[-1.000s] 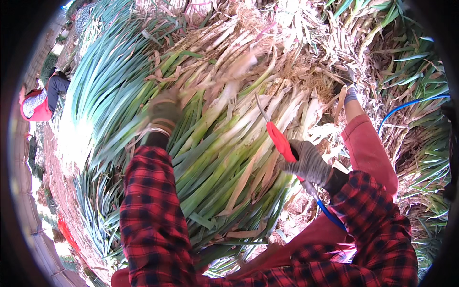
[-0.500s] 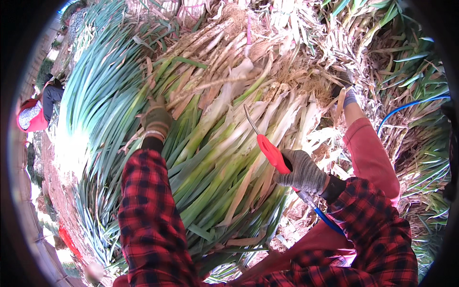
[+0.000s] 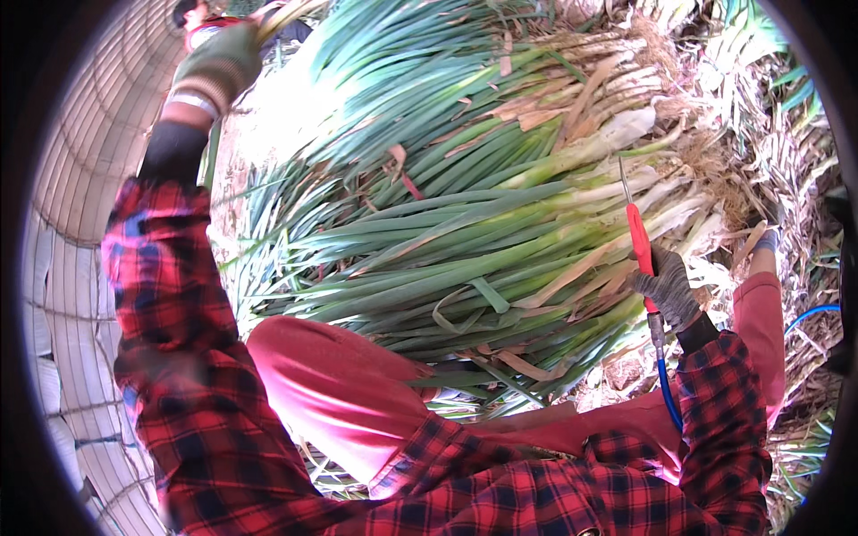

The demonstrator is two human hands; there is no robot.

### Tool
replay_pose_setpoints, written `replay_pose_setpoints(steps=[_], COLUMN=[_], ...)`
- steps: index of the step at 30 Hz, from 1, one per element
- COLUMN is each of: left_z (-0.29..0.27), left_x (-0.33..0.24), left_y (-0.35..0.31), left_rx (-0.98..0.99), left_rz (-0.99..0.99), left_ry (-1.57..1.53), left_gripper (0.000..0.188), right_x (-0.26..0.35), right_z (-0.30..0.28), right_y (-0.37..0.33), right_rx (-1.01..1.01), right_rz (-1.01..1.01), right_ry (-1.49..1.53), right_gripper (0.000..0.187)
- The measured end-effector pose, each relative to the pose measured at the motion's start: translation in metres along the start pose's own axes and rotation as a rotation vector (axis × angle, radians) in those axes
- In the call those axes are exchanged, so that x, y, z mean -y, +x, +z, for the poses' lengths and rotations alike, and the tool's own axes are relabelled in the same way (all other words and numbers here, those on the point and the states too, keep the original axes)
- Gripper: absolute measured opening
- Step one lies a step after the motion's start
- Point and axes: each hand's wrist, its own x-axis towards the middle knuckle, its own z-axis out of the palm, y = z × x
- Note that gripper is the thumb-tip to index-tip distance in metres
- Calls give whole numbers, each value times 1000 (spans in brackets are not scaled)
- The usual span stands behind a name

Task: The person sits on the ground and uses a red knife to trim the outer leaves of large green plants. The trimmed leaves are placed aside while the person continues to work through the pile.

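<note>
My left hand, in a knit glove, is raised at the upper left, closed around a long scallion. The scallion's pale part juts past the fingers, and a green leaf hangs below the wrist. In my gloved right hand is a red air blow gun, its thin metal nozzle pointing up and away. A blue hose runs from its grip back along my forearm. Between the hands lies a wide heap of large scallions, roots to the right, green leaves to the left.
My bent knee borders the heap at the near left. Dry husks and trimmings cover the right side. Pale sheeting with ropes curves along the left. Another person is at the far left. More blue hose shows at right.
My left hand has lifted off the heap and swung to the upper left, carrying a scallion. The view has turned left. My right hand still holds the blow gun, now pointing more upright.
</note>
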Motion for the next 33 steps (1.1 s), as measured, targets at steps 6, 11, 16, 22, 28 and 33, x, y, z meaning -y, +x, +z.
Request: replay_pose_setpoints(steps=[6,11,16,22,28,33], left_z=[146,283,313,198,198,174], left_x=[59,60,82,-180,-357,-436], left_y=[-142,-268,-254,-85,-5,14], left_rx=[366,548,262,420,361,469], left_rz=[-164,-436,-501,-16,36,-79], left_ry=[-51,-142,-456,-890,-733,-555], left_gripper=[36,34,49,30,85,110], right_x=[12,39,31,41,44,38], right_z=[-5,-4,-1,12,8,3], right_y=[-26,-56,-50,-35,-25,-28], right_rx=[-71,19,31,68,104,90], right_rz=[-24,-6,16,39,116,106], right_ry=[-40,-109,-153,-184,-172,-190], right_gripper=[42,44,49,54,55,57])
